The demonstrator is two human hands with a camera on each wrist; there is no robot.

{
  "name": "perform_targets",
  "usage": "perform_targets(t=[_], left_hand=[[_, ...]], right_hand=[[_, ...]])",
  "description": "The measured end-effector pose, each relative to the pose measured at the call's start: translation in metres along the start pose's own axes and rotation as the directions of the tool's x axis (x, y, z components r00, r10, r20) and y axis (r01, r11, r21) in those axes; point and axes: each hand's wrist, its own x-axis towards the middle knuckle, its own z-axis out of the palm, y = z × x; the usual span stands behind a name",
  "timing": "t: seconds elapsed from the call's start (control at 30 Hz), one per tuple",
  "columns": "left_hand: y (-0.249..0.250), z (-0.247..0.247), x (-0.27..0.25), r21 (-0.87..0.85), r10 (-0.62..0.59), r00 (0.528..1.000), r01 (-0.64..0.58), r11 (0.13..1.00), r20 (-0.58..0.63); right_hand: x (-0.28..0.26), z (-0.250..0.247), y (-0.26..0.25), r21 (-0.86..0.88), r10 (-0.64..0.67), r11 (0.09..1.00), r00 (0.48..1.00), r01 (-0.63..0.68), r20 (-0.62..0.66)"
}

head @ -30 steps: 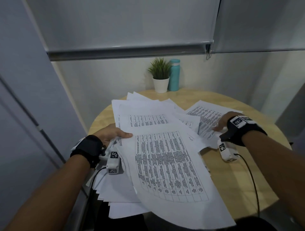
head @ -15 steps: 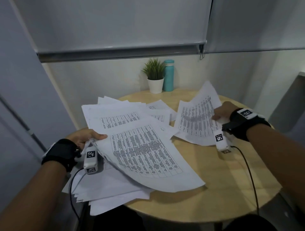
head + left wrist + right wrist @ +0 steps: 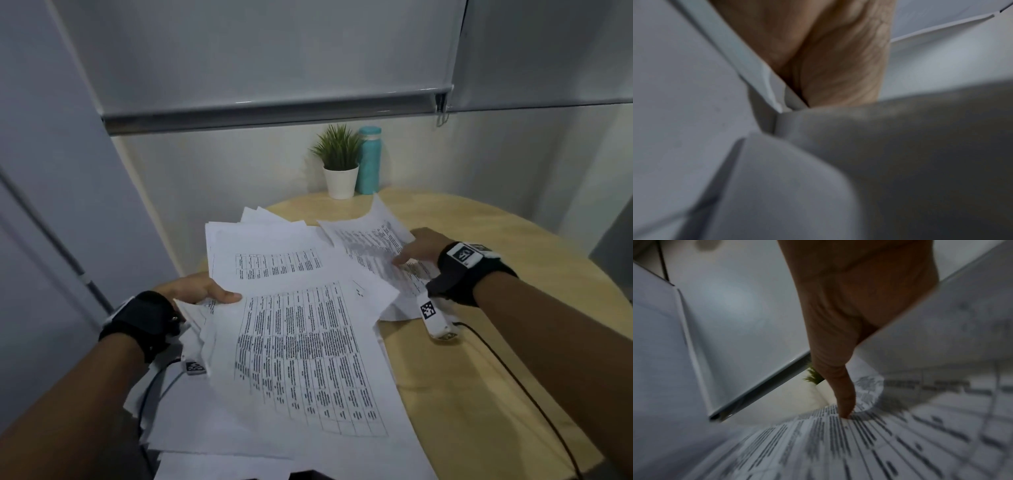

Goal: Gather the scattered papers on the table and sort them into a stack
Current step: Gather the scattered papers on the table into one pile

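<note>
A loose pile of white printed sheets (image 3: 301, 346) fans over the left half of the round wooden table (image 3: 479, 377) and hangs past its near edge. My left hand (image 3: 202, 291) grips the pile's left edge, thumb on top; the left wrist view shows blurred sheet edges (image 3: 764, 91) against my palm. To the right, my right hand (image 3: 416, 248) pinches a separate printed sheet (image 3: 373, 246), thumb on its face, with the sheet's far end curling up. In the right wrist view my thumb (image 3: 842, 395) presses on that printed sheet (image 3: 869, 443).
A small potted plant (image 3: 339, 164) in a white pot and a teal bottle (image 3: 369, 161) stand at the table's far edge by the wall. A grey wall panel runs close along the left. Cables (image 3: 534, 397) trail from both wrist cameras across the table's right side.
My right hand has carried its sheet left, toward the pile, and lower than half a second ago. The left hand keeps its grip on the pile, which has shifted slightly right.
</note>
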Motion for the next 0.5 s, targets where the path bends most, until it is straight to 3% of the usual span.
perform_targets(t=[0.2, 0.5], left_hand=[[-0.006, 0.001, 0.002, -0.044, 0.046, 0.999, -0.047, 0.998, -0.021], [-0.011, -0.004, 0.005, -0.001, 0.068, 0.997, -0.068, 0.998, -0.034]], right_hand=[[-0.006, 0.003, -0.016, 0.004, 0.07, 0.998, 0.998, -0.07, 0.004], [-0.007, 0.004, -0.009, 0.18, 0.094, 0.981, 0.991, -0.077, -0.09]])
